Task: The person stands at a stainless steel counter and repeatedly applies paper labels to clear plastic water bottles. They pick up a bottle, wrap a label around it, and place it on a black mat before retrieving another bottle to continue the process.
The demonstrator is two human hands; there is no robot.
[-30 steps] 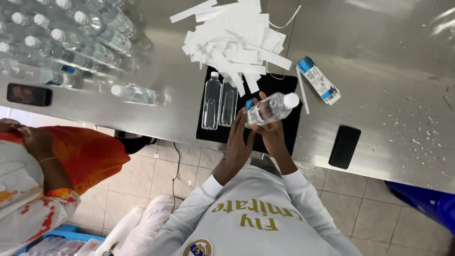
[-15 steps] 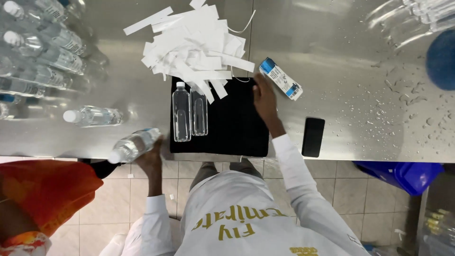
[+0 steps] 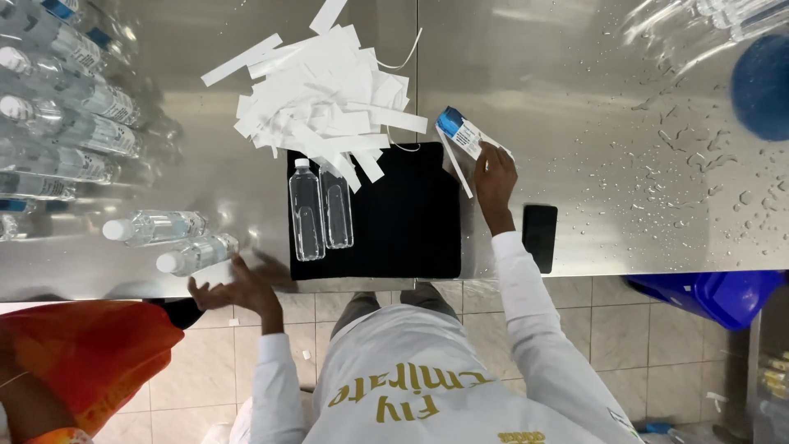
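While the left hand [image 3: 234, 289] hovers open-fingered just beside a clear water bottle [image 3: 197, 253] lying on the steel counter [image 3: 575, 90] — gripping nothing — the right hand [image 3: 495, 173] pinches a blue-and-white label [image 3: 462, 134] beside the black mat [image 3: 403, 214].

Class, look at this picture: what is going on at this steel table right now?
A person in a white shirt stands at a steel table. Their left hand is open beside a bottle lying on its side near the table's edge. Their right hand touches a blue-and-white label. Two unlabelled bottles lie on a black mat, below a heap of white paper strips. A black phone lies to the right.
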